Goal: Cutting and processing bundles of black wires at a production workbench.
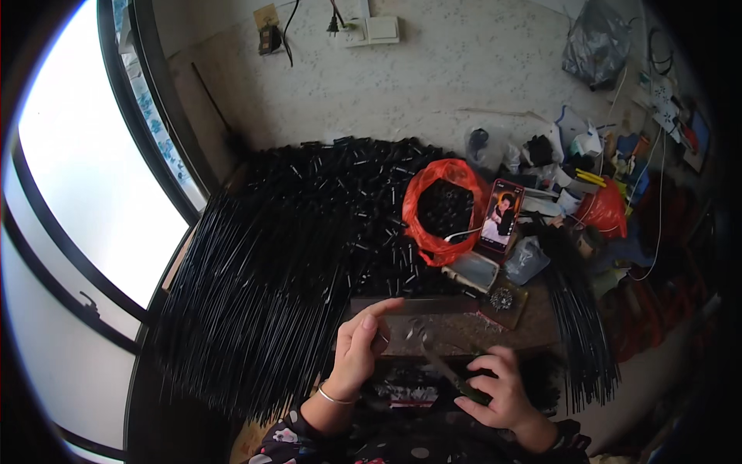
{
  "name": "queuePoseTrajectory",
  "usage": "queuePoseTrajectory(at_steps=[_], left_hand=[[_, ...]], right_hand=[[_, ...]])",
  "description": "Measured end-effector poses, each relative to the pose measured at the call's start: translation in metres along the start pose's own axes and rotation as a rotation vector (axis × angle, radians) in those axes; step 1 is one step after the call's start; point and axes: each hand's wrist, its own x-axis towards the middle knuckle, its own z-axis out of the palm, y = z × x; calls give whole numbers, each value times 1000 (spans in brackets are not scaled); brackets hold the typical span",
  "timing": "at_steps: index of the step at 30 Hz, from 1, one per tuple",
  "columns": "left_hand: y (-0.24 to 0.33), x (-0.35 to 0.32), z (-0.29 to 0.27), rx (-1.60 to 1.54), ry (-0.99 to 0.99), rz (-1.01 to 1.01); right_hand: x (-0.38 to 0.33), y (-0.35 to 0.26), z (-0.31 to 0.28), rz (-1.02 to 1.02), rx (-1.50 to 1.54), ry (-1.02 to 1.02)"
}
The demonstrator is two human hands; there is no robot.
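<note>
My left hand [362, 348] rests on a flat brown work board [440, 329], its forefinger stretched along the board's far edge and its fingers pinched on a small dark piece. My right hand [495, 390] grips the dark handle of a slim metal tool [452, 375] whose blade points up-left toward the left hand. A wide fan of long thin black rods [255, 301] lies to the left of both hands. Behind the board spreads a heap of short black tubes [363, 201].
A red plastic bag [433, 205] of black pieces stands beyond the board, a phone [501, 216] propped beside it. A second bundle of black rods [583, 332] lies at right. Cluttered items fill the far right. A window [85, 170] is at left.
</note>
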Motion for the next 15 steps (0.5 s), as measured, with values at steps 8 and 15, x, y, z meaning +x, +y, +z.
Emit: queuePoseTrajectory(at_steps=[8,15], left_hand=[[4,-10,5,-19,76,60],[15,-14,4,-95,-19,183]], right_hand=[[18,-26,-26,-230,-378,59],[-16,-4,24,554,1825,-558]])
